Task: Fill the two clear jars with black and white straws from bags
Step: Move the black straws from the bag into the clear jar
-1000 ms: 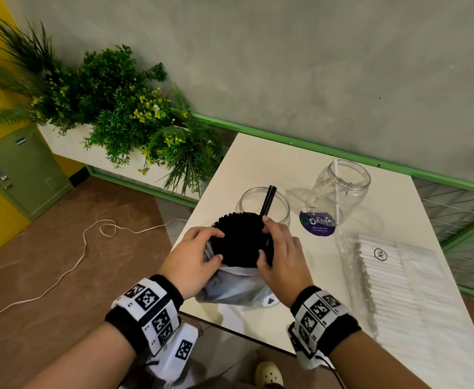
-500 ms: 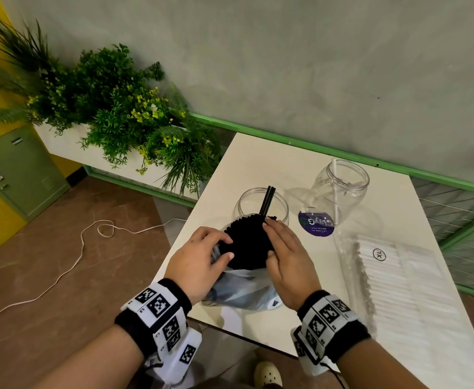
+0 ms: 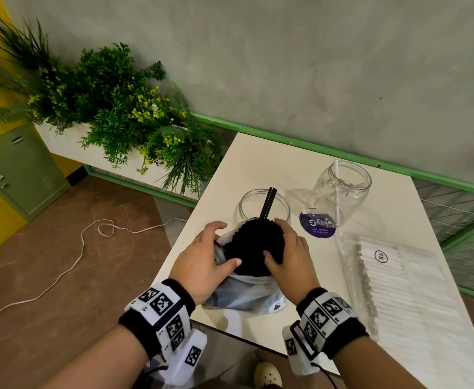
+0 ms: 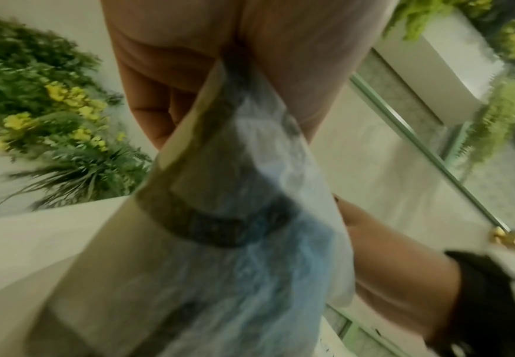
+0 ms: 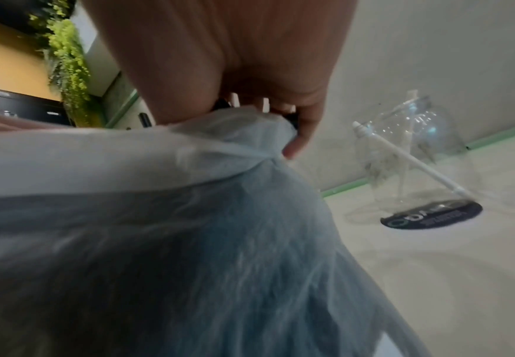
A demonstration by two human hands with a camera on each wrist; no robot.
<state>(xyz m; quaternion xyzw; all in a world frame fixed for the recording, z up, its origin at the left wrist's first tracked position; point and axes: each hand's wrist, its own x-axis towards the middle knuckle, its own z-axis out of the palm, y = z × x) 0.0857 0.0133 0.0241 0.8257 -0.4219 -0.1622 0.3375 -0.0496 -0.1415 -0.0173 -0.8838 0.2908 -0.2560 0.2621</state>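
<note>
A clear plastic bag (image 3: 247,293) stands upright at the table's near edge, packed with a bundle of black straws (image 3: 254,245) whose ends face up. My left hand (image 3: 207,256) grips the bag's left side (image 4: 234,217), thumb on the bundle. My right hand (image 3: 289,254) curls round the bundle's right side, above the bag (image 5: 188,241). Just behind stands a clear jar (image 3: 262,209) holding two black straws (image 3: 268,203). A second clear jar (image 3: 342,192) to its right holds one white straw (image 3: 336,192). The white straws' bag (image 3: 398,287) lies flat at the right.
The white table (image 3: 272,164) abuts a grey wall with a green rail (image 3: 314,141). A planter of green plants (image 3: 112,113) stands at the left. A white cable (image 3: 70,262) runs over the brown floor. A green locker (image 3: 17,169) stands far left.
Both hands have slid lower and closer round the black bundle, and the bag's rim has been pushed down, baring more of the straws. The jars have not moved.
</note>
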